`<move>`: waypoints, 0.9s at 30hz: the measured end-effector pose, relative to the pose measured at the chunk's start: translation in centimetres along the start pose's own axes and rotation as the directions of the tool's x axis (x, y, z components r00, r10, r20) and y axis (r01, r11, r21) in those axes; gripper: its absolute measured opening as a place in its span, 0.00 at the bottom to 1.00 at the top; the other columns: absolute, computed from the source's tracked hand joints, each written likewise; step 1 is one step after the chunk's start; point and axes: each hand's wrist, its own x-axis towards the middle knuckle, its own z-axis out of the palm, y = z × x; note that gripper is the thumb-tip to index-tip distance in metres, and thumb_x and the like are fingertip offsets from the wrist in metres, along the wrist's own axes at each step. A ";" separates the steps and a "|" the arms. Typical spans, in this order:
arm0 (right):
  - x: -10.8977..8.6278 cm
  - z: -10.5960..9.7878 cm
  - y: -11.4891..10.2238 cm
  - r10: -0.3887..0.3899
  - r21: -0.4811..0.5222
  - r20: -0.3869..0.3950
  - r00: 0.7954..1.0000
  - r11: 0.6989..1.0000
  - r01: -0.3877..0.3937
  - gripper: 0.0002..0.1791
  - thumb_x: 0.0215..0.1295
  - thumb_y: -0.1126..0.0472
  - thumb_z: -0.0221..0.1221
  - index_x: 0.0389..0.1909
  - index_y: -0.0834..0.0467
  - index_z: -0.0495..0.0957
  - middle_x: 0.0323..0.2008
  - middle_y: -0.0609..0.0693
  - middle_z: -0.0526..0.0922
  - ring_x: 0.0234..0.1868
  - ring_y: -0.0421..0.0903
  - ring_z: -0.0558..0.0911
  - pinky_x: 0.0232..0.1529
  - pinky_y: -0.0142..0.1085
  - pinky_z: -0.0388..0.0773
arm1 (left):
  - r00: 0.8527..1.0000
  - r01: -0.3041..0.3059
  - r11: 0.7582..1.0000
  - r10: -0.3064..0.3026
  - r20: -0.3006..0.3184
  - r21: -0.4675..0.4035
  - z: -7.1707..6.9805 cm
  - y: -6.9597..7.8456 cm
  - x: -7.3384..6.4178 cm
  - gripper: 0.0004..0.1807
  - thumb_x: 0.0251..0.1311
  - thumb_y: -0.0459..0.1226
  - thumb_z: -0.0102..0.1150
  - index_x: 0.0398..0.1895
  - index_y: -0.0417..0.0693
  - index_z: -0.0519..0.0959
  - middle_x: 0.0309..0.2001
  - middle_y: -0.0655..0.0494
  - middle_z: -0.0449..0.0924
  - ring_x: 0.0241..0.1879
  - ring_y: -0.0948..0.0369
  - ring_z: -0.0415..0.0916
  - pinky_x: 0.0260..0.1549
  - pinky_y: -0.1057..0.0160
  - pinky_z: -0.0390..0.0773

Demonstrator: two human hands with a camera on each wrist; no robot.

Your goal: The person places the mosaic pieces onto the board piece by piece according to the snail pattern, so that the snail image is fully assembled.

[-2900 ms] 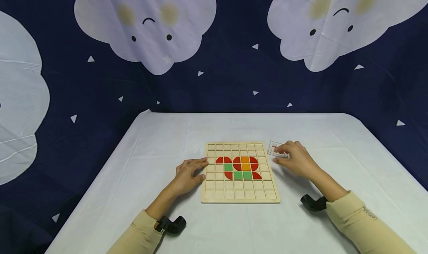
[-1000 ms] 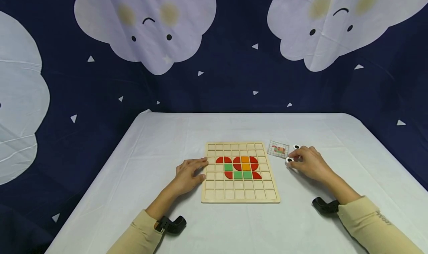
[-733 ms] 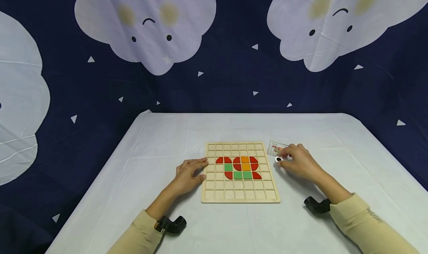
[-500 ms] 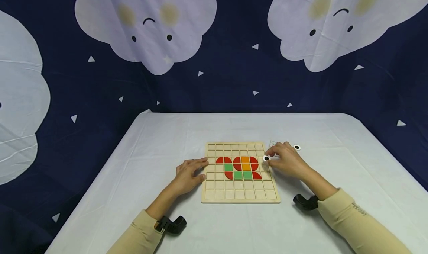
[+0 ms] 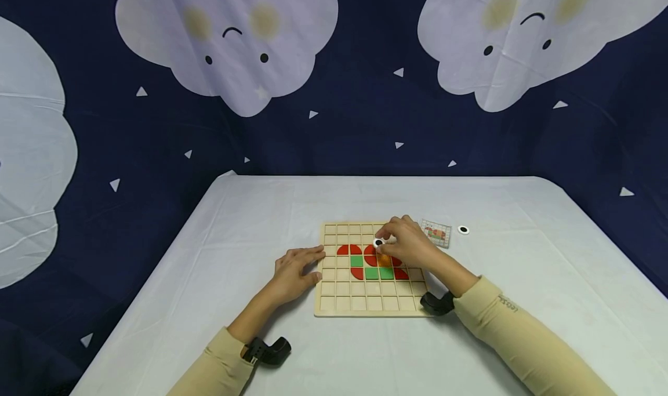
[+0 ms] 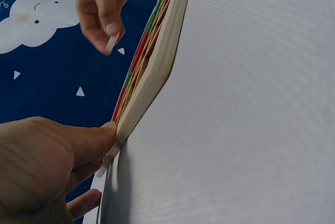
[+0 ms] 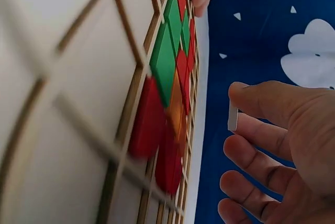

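Observation:
My right hand (image 5: 409, 244) pinches a white round eye piece with a black dot (image 5: 378, 242) between thumb and index finger, above the wooden grid board (image 5: 376, 303). The right wrist view shows that eye piece (image 7: 233, 115) edge-on, apart from the board. In the grid lie red quarter-round tiles (image 5: 356, 273), green square tiles (image 5: 371, 273) and orange tiles (image 5: 384, 261), the orange ones partly hidden by the hand. At the board's left edge rests my left hand (image 5: 292, 274), thumb and fingertips touching it with the fingers loosely extended.
A small pattern card (image 5: 436, 233) lies just right of the board. Beyond it sits a second eye piece (image 5: 463, 229) on the white tablecloth (image 5: 261, 210). A dark cloth with clouds (image 5: 365, 141) hangs behind the table.
My right hand has gone from the pattern card to the eye pieces, picked one up and carried it left over the board. The second eye piece and the left hand stay put.

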 end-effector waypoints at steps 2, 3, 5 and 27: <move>0.6 0.4 -0.4 0.000 0.014 0.013 1.000 1.000 0.000 0.14 0.55 0.55 0.65 0.42 0.55 0.83 0.37 0.48 0.80 0.42 0.48 0.70 0.49 0.47 0.64 | 1.000 -0.002 1.000 0.002 -0.002 0.003 0.0 0.0 -0.1 0.24 0.57 0.34 0.61 0.59 0.46 0.75 0.66 0.55 0.69 0.63 0.49 0.60 0.59 0.41 0.49; 0.9 0.6 -0.6 0.000 0.023 0.020 1.000 1.000 0.000 0.14 0.56 0.55 0.65 0.42 0.55 0.83 0.37 0.48 0.79 0.43 0.48 0.70 0.49 0.47 0.64 | 1.000 -0.001 1.000 0.001 -0.001 0.002 0.0 0.0 -0.1 0.24 0.57 0.34 0.61 0.59 0.46 0.75 0.66 0.55 0.69 0.63 0.49 0.60 0.59 0.41 0.49; 1.4 1.0 -0.9 -0.003 0.030 0.031 1.000 1.000 0.003 0.13 0.56 0.54 0.64 0.42 0.54 0.82 0.37 0.48 0.79 0.43 0.47 0.69 0.48 0.46 0.64 | 1.000 0.005 1.000 -0.005 0.002 -0.002 0.0 0.0 -0.1 0.25 0.57 0.35 0.61 0.60 0.46 0.75 0.66 0.56 0.69 0.63 0.50 0.60 0.60 0.41 0.48; 5.3 3.0 -1.4 0.069 -0.071 0.113 0.991 0.996 -0.061 0.14 0.58 0.52 0.64 0.42 0.53 0.83 0.38 0.48 0.80 0.46 0.50 0.71 0.53 0.49 0.65 | 1.000 0.012 1.000 -0.012 0.005 -0.003 0.1 0.0 0.0 0.25 0.57 0.34 0.61 0.60 0.46 0.74 0.67 0.56 0.68 0.63 0.50 0.59 0.60 0.41 0.48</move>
